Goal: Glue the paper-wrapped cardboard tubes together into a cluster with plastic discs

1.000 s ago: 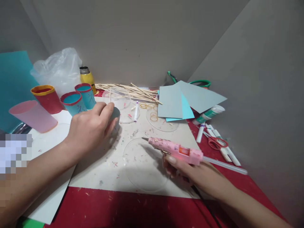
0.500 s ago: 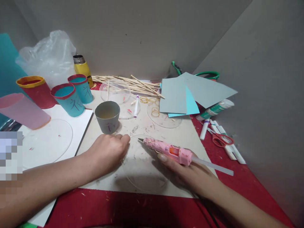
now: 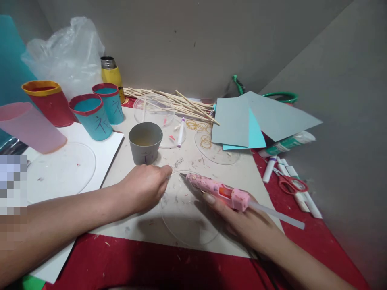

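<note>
My right hand (image 3: 234,209) is wrapped around a pink hot glue gun (image 3: 216,187) with a long clear glue stick coming out of its back. Its dark nozzle points left, a short way from my left fingertips. My left hand (image 3: 149,185) is closed, thumb and finger pinched at the upper left rim of a clear plastic disc (image 3: 189,237); the other fingers are curled underneath and partly hidden. Just behind my left hand stands a grey paper cup (image 3: 145,149) with a purple mark, apart from the nozzle.
Two blue cups (image 3: 93,121), a red cup (image 3: 51,104) and a tilted pink cup (image 3: 33,127) stand left. Wooden sticks (image 3: 181,105), rubber bands (image 3: 195,125) and a yellow bottle (image 3: 111,76) lie behind. Grey sheets (image 3: 232,121), scissors (image 3: 287,185) and markers (image 3: 269,170) are right.
The view has shifted slightly. My left fingertips have turned upward, with thumb and finger more extended at the disc's rim. The glue gun's nozzle is nearer to them.
</note>
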The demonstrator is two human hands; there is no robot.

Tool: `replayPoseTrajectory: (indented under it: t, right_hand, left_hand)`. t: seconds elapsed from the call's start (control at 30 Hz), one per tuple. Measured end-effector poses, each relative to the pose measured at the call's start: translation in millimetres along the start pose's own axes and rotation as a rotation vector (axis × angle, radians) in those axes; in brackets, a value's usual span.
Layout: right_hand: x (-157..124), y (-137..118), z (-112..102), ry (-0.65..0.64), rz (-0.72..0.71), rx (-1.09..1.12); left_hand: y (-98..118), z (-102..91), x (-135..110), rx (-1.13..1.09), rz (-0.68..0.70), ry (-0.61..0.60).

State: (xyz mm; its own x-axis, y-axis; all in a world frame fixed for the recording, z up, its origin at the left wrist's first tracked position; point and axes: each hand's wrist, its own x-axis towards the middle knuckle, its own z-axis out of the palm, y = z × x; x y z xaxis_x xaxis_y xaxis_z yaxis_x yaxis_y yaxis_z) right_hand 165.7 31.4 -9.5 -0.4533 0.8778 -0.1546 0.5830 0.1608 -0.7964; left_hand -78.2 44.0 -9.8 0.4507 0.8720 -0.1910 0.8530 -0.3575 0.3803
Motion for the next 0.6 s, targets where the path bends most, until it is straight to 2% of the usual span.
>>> replayPoseTrajectory:
  t: [0.4, 0.6]
  right_hand:
    - [0, 10, 6, 0.037, 0.019, 0.044]
    - [-4, 18, 9, -0.009, 0.055, 0.138]
  left_hand:
    - [1, -1.1, 1, 0.017, 0.006, -0.024]
    - [0, 0.0, 1, 0.02, 0.009, -0.019]
